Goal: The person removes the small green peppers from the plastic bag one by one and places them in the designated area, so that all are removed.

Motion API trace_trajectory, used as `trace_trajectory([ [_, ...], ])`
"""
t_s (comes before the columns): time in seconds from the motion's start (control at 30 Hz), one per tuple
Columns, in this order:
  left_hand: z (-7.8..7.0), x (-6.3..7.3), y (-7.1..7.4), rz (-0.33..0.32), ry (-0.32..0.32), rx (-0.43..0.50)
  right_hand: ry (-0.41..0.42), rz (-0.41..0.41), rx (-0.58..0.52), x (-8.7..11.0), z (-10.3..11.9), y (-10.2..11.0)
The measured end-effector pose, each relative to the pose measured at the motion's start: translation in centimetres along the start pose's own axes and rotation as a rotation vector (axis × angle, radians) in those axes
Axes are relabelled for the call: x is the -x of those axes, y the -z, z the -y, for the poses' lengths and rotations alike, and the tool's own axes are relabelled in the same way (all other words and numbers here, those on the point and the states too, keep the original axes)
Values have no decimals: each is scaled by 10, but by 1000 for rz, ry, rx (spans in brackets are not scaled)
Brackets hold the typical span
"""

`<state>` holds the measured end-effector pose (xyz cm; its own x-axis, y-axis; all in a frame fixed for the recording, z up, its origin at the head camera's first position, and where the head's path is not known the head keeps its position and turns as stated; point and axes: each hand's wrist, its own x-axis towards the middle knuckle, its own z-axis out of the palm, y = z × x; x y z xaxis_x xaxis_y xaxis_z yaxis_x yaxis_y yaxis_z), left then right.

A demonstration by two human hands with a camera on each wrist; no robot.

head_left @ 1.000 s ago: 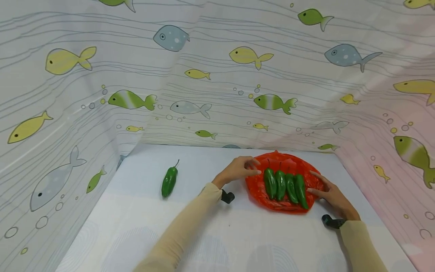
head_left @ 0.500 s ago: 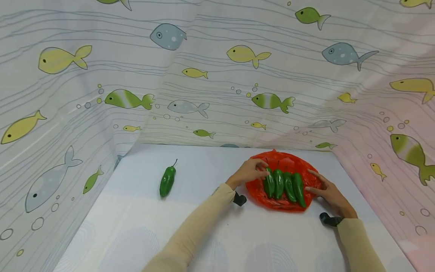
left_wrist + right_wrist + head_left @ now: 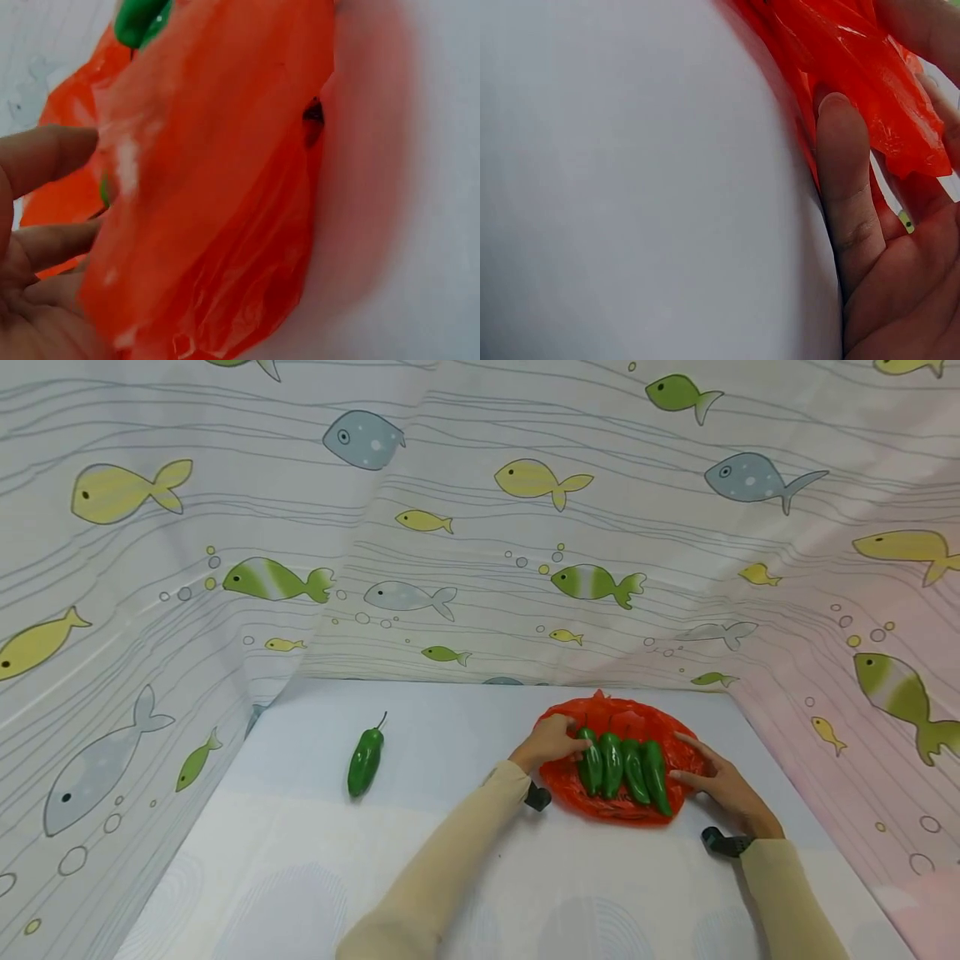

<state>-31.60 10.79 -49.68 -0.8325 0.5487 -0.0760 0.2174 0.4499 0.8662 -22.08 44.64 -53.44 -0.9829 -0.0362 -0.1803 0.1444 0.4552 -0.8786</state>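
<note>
Several glossy green chili peppers point(image 3: 612, 764) lie side by side on a crumpled red plastic bag point(image 3: 566, 792) at the right of the table. My left hand point(image 3: 551, 745) is at the bag's left edge, its fingers beside the leftmost pepper. In the left wrist view, spread fingers point(image 3: 52, 154) touch the red film, which hides part of them. On the opposite side my right hand point(image 3: 729, 789) rests against the bag's right edge, fingers apart. The right wrist view shows its thumb point(image 3: 844, 154) low by the film, with the other fingers beyond it.
A single green chili pepper point(image 3: 365, 762) lies apart on the left of the white table point(image 3: 450, 727). Fish-patterned curtains point(image 3: 480, 552) enclose the back and both sides. Each wrist carries a small dark camera point(image 3: 537, 797).
My left hand has moved right, from just outside the peppers to the bag's left edge beside them. My right hand stays nearly in place. The head view has shifted slightly.
</note>
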Motion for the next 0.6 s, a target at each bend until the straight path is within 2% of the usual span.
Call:
trace_trajectory([
  [0.27, -2, -1, -6, -13, 59, -35, 5, 5, -4, -1, 0, -4],
  [0.5, -3, 0, -6, -1, 74, -29, 0, -2, -16, -1, 0, -2],
  [0.6, -3, 1, -6, 8, 88, -56, -3, -1, 7, 0, 0, -2],
])
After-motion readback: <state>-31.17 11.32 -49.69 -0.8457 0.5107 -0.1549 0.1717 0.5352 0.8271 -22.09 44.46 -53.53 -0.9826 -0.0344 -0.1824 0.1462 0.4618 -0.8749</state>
